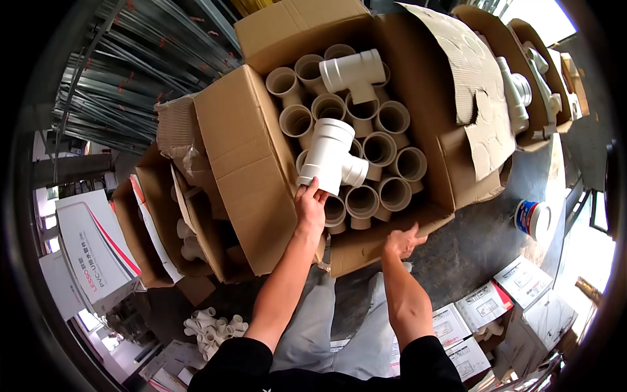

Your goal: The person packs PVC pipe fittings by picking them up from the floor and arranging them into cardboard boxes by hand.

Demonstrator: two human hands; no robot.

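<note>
My left hand (311, 204) grips the lower end of a white PVC pipe tee (326, 153), its fingers curled over the rim. The tee is tilted above the fittings in an open cardboard box (238, 176), with its side branch facing right. Another white tee (353, 70) lies on its side across the fittings at the back. Below them, several pipe fittings (379, 149) stand packed with round openings upward. Over the box's front flap (356, 251), my right hand (401, 243) holds nothing, some fingers stretched out. Whether it touches the flap I cannot tell.
More open boxes of fittings stand at left (189, 222) and far right (516, 98). A labelled white carton (95, 245) is at far left. Small fittings (212, 332) are heaped on the floor. A white-lidded bucket (532, 220) stands right; metal profiles (137, 72) are stacked behind.
</note>
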